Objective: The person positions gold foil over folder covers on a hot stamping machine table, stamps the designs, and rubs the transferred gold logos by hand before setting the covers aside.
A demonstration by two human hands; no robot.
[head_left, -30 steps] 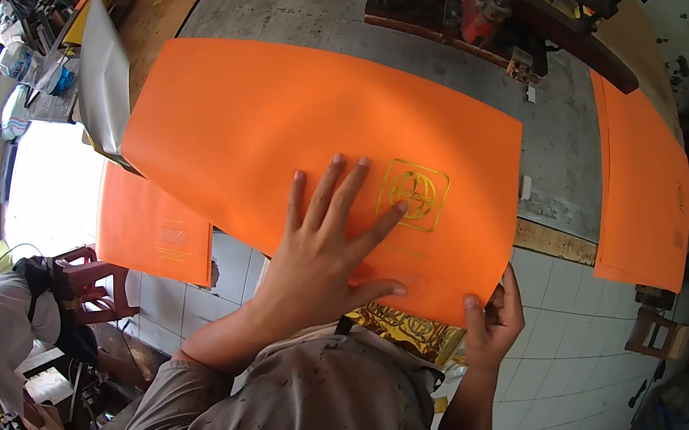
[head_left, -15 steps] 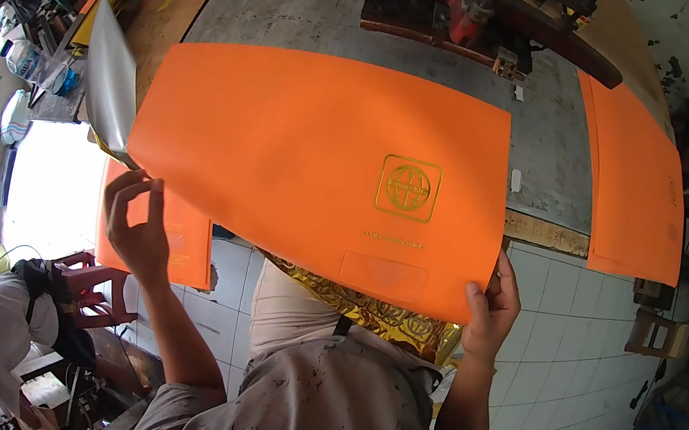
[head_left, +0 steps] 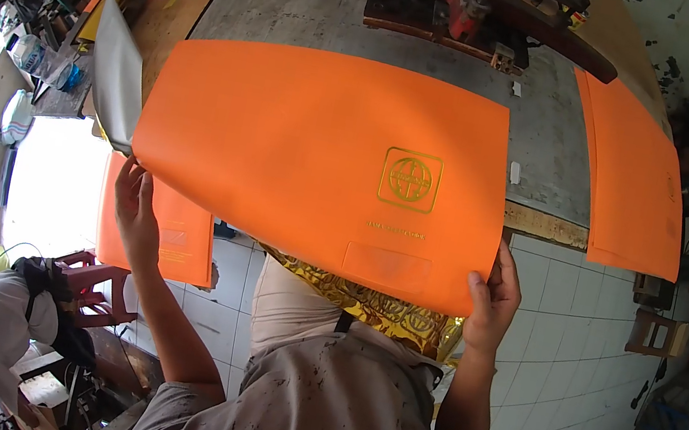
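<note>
A large orange sheet [head_left: 282,149] is spread in front of me, printed with a gold globe emblem [head_left: 411,180] and a small line of gold text. My right hand [head_left: 494,298] grips its lower right corner, thumb on top. At the lower left corner, my left hand [head_left: 137,215] has its fingertips pinched against the edge. Just beside that corner curls a silvery-grey sheet [head_left: 117,78] with a gold underside. Gold foil [head_left: 399,321] with stamped outlines lies below the orange sheet, over my lap.
A grey-topped table [head_left: 549,150] carries a dark red metal press [head_left: 467,16] at the back. More orange sheets [head_left: 631,183] lie at the right edge, and others [head_left: 148,231] sit lower left. A person in a light head covering [head_left: 3,321] is at lower left beside a red stool [head_left: 91,290].
My left hand has moved slightly up and left, its fingertips meeting the corner. The orange sheet has shifted a little upward; my right hand keeps its grip.
</note>
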